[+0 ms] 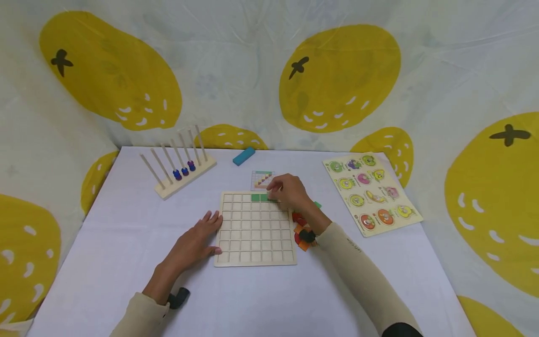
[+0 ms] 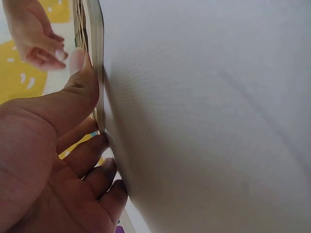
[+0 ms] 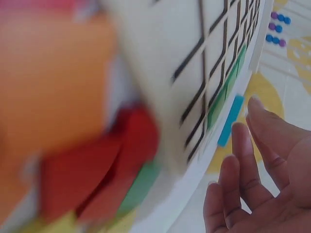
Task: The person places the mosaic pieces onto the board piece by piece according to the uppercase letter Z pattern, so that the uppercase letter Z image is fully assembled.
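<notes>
Across the middle of the table (image 1: 248, 299) we have the pale grid board (image 1: 246, 234), lying flat, with green tiles (image 1: 255, 198) sitting in its farthest row. And there's the left hand (image 1: 194, 243), fingers spread, thumb and fingertips touching the board's left edge! Over at the far side, the right hand (image 1: 291, 191) hangs above that green row, hiding some of it; the right wrist view shows its fingers loosely bent and apart, with nothing pinched between them. Just right of the board, partly under the right forearm, what a jumble: red tiles (image 1: 297, 218) and orange tiles (image 1: 304, 245) heaped together, a bit of green poking out at the far end. Just beyond the board's far edge lies a small pattern card (image 1: 258, 180), with a teal block (image 1: 244, 156) farther back. Far left, a wooden peg stand (image 1: 201, 171) carries blue and purple beads (image 1: 184, 171) on its middle pegs, and out on the far right, a fruit-picture board (image 1: 372, 194) lies at a slant!
</notes>
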Demonstrator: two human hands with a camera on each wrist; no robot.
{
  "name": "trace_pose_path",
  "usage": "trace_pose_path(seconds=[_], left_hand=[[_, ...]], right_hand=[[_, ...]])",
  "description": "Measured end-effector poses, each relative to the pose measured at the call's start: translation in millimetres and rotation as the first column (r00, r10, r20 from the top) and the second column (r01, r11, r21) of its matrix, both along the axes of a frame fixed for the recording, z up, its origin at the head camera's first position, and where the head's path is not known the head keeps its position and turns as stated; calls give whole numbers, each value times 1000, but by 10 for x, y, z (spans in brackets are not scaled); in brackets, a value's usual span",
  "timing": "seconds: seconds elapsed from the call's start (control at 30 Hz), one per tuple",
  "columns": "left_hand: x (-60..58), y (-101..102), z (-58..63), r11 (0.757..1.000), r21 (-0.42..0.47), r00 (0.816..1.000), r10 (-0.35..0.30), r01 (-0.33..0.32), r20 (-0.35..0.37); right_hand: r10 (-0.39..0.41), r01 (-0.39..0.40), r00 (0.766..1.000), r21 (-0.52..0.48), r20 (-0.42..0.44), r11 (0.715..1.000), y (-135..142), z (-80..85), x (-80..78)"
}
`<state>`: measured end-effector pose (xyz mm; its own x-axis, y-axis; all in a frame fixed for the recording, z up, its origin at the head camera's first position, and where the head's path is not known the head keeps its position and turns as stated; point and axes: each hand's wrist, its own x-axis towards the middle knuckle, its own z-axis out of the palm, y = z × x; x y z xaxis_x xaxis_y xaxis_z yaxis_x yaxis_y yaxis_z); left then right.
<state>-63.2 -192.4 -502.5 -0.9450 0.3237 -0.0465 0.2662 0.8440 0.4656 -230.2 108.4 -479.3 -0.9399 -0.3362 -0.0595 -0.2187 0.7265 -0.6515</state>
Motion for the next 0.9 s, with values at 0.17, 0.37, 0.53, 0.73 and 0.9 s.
trace_pose_path(seconds=[0.17, 0.37, 0.53, 0.73, 0.9], left_hand=[[0, -6, -9, 1000, 2, 1000, -3, 3, -3], [0, -9, -11, 1000, 7, 1000, -3, 3, 1], [3, -14, -11, 1000, 14, 1000, -3, 3, 10], [-1, -14, -14, 1000, 0, 1000, -4, 4, 13], [0, -8, -12, 1000, -5, 1000, -4, 4, 11]], right_hand=[[-24, 23, 999, 30, 29, 999, 309, 24, 43], [-47, 37, 994, 97, 100, 995, 632, 9, 108], [-24, 8, 994, 148, 109, 989, 785, -64, 128], [-35, 18, 994, 166, 103, 986, 812, -123, 123], [-79, 62, 993, 170, 93, 983, 774, -128, 104]])
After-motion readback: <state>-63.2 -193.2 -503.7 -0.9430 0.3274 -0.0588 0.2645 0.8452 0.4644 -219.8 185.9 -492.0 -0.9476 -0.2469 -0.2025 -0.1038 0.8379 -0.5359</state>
